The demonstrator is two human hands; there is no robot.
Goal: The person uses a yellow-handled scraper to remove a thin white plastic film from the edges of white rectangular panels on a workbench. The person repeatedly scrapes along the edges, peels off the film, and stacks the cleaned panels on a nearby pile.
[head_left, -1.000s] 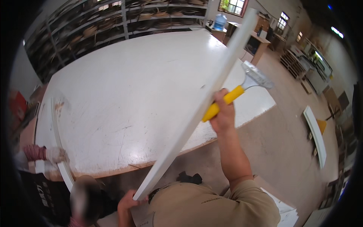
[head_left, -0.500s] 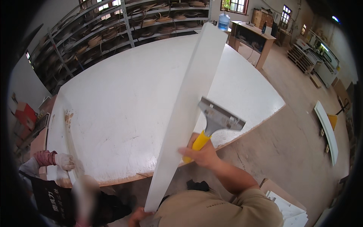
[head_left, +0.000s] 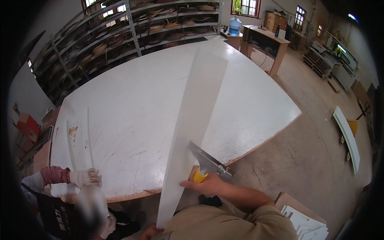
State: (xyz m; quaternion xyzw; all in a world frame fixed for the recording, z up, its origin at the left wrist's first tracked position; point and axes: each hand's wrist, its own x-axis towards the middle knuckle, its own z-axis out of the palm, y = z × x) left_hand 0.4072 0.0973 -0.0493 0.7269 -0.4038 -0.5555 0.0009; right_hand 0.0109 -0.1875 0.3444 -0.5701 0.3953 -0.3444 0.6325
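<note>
Head view | my right hand [head_left: 208,185] grips one scraper [head_left: 206,162], now lower against one white board [head_left: 192,124] | left hand [head_left: 150,232] holds board's end

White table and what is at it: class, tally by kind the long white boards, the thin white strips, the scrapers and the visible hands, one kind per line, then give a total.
Long white board: 1
Thin white strips: 2
Yellow-handled scraper: 1
Hands: 3 (right hand, left hand, co-worker's gloved hand)
Total: 7
</note>
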